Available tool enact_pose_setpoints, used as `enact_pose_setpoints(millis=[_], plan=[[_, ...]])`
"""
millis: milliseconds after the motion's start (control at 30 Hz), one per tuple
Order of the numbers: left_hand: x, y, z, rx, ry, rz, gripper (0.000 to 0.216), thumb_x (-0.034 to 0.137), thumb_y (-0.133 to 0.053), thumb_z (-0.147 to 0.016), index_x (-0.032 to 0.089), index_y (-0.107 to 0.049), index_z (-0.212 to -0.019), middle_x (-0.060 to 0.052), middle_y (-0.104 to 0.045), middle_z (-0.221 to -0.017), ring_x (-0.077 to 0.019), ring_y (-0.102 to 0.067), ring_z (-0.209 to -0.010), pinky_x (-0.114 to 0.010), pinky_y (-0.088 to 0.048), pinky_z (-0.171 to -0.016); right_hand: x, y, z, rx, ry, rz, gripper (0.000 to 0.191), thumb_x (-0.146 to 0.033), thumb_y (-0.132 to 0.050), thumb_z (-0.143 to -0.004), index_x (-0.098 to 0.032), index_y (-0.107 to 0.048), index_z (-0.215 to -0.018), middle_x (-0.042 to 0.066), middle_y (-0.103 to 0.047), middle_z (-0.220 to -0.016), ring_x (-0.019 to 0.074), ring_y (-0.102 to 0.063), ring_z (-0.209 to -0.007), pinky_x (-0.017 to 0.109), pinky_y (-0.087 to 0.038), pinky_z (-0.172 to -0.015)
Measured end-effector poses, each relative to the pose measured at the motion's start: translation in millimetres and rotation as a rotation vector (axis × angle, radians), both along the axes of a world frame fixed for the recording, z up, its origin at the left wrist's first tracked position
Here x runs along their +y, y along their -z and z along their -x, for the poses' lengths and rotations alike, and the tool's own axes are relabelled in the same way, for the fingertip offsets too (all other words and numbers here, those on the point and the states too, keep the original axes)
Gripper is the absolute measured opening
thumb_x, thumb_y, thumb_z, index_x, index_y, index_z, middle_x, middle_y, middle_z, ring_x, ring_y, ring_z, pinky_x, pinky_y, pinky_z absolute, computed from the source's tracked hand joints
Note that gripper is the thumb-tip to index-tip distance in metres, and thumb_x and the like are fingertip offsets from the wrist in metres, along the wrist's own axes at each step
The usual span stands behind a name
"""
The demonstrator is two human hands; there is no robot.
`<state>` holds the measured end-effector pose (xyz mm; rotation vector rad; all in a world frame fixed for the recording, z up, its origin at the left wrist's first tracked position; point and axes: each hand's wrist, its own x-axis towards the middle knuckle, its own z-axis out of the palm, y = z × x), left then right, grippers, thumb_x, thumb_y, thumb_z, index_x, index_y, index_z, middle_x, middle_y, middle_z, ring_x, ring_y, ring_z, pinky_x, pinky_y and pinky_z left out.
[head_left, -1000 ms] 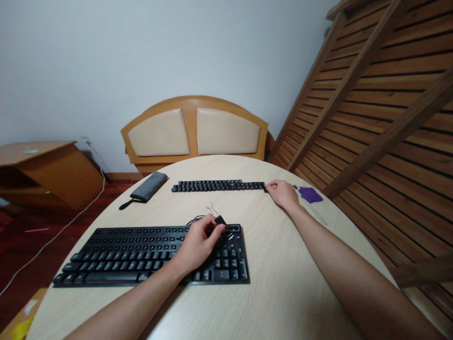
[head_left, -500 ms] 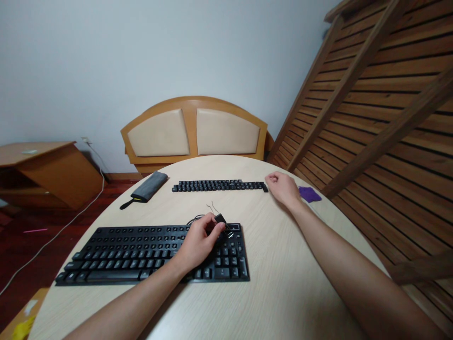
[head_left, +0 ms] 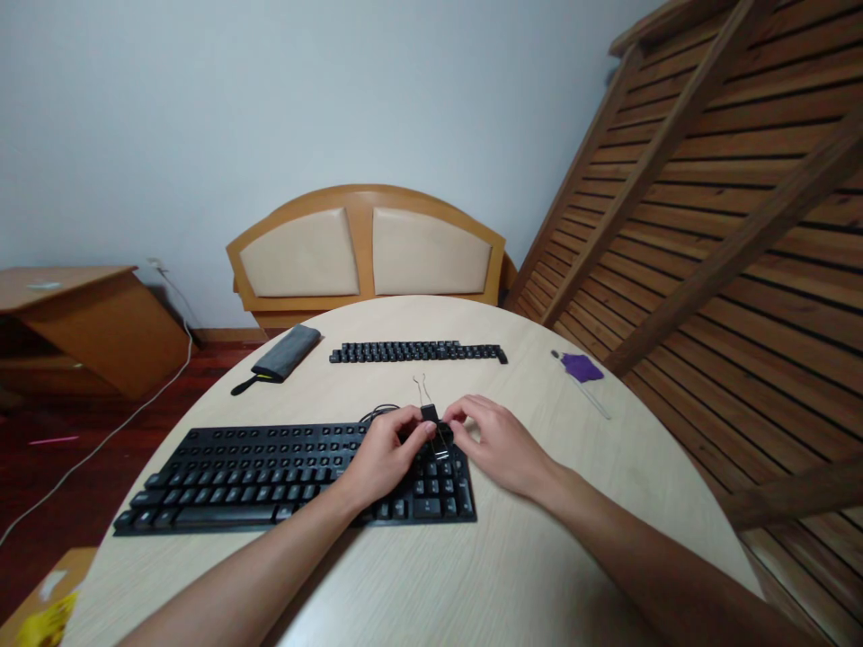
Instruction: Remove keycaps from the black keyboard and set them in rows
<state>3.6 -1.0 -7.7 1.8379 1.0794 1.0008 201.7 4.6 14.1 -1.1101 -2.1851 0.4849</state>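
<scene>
My left hand (head_left: pixel 389 452) is closed, thumb and fingertips pinching a wire keycap puller (head_left: pixel 429 413) with a black handle over the upper right of the black keyboard (head_left: pixel 222 517). Thin wires stick out above and below that handle. Close on the puller's right side is my right hand (head_left: pixel 500 442), its fingers curled in towards the wires; what they pinch, if anything, is too small to make out. Bare switches show in the keyboard's upper rows, while keycaps sit on the lower rows. Beyond it, loose black keycaps (head_left: pixel 404 351) lie in neat rows.
A grey pouch (head_left: pixel 289 352) with a strap lies at the table's far left. On the right rest a purple cloth (head_left: pixel 582 367) and a thin stick-like brush (head_left: pixel 593 399). The round table (head_left: pixel 532 557) stands before a headboard (head_left: pixel 364 243), with wooden slats (head_left: pixel 728 234) on the right.
My right hand has come back from the right end of the keycap rows to the puller. My left hand still holds the puller, now turned more upright.
</scene>
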Motion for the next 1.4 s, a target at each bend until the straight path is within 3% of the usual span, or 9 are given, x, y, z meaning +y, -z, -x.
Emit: enact_pose_setpoints(millis=[200,433,733,933,1067,1167,1267,1400], plan=[[-2.2,-2.2,-0.8,0.021,-0.005,-0.024,0.025,0.035,-0.053,-0.093,0.016,-0.061,-0.078,0.0,-0.06,-0.071,-0.0147,-0.052,-0.068,-0.026,-0.041,-0.065,-5.6,16.5,-10.9,-0.041,-0.216,0.007,0.029,-0.018,-0.057,-0.089,-0.02,-0.056,-0.119,0.009,-0.062,-0.119,0.0226,-0.054,-0.114,0.04,-0.044,-0.101],[-4.8,-16.8,6.4,0.069,-0.142,-0.1,0.027,0.037,-0.052,-0.093,0.017,-0.061,-0.076,-0.001,-0.064,-0.072,-0.0159,-0.056,-0.069,-0.027,-0.043,-0.067,2.5,23.4,-6.0,-0.028,-0.257,-0.014,0.026,-0.023,-0.052,-0.096,-0.025,-0.066,-0.119,0.008,-0.063,-0.123,0.0224,-0.054,-0.117,0.043,-0.044,-0.102],[-7.1,-27.0,42.6,0.221,-0.172,-0.04,0.031,0.043,-0.051,-0.092,0.018,-0.058,-0.074,0.0,-0.06,-0.069,-0.0161,-0.055,-0.066,-0.027,-0.041,-0.062,18.9,24.3,1.0,-0.008,-0.227,-0.009,0.023,-0.024,-0.052,-0.097,-0.025,-0.069,-0.113,0.004,-0.071,-0.109,0.0198,-0.06,-0.103,0.038,-0.046,-0.094],[-17.8,-25.4,75.1,0.335,-0.318,-0.132,0.034,0.045,-0.052,-0.09,0.019,-0.061,-0.072,-0.001,-0.062,-0.067,-0.0177,-0.056,-0.066,-0.026,-0.041,-0.061,19.9,6.3,-35.2,-0.195,-0.207,0.065,0.031,-0.024,-0.049,-0.098,-0.026,-0.063,-0.126,0.007,-0.066,-0.112,0.0213,-0.059,-0.106,0.039,-0.046,-0.096],[-8.3,-26.9,92.0,0.271,-0.471,-0.131,0.037,0.051,-0.054,-0.087,0.018,-0.063,-0.073,-0.003,-0.069,-0.073,-0.0203,-0.061,-0.071,-0.027,-0.044,-0.066,14.8,-8.0,-79.5,-0.246,-0.134,0.178,0.032,-0.023,-0.045,-0.095,-0.026,-0.066,-0.119,0.006,-0.065,-0.11,0.0209,-0.06,-0.105,0.036,-0.047,-0.095],[1.8,-21.2,98.0,0.185,-0.521,-0.072,0.039,0.055,-0.057,-0.084,0.018,-0.064,-0.072,-0.003,-0.071,-0.072,-0.0207,-0.062,-0.071,-0.028,-0.045,-0.069,15.7,-12.1,-103.2,-0.313,-0.01,0.166,0.03,-0.016,-0.049,-0.085,-0.023,-0.068,-0.107,0.007,-0.066,-0.108,0.0234,-0.061,-0.104,0.038,-0.047,-0.095],[7.1,-12.7,97.6,0.095,-0.506,0.0,0.044,0.06,-0.06,-0.081,0.018,-0.063,-0.07,-0.003,-0.07,-0.069,-0.0198,-0.061,-0.067,-0.028,-0.045,-0.066,21.7,-8.2,-106.2,-0.361,0.076,0.082,0.026,-0.017,-0.051,-0.082,-0.022,-0.067,-0.102,0.008,-0.066,-0.108,0.0256,-0.06,-0.105,0.041,-0.047,-0.095],[7.4,-5.9,94.6,0.048,-0.477,0.043,0.047,0.064,-0.061,-0.079,0.017,-0.064,-0.07,-0.002,-0.068,-0.067,-0.0187,-0.061,-0.065,-0.027,-0.044,-0.063,29.2,5.7,-93.3,-0.323,0.03,0.041,0.029,-0.027,-0.047,-0.09,-0.022,-0.064,-0.113,0.009,-0.062,-0.12,0.0259,-0.056,-0.115,0.044,-0.043,-0.102]])
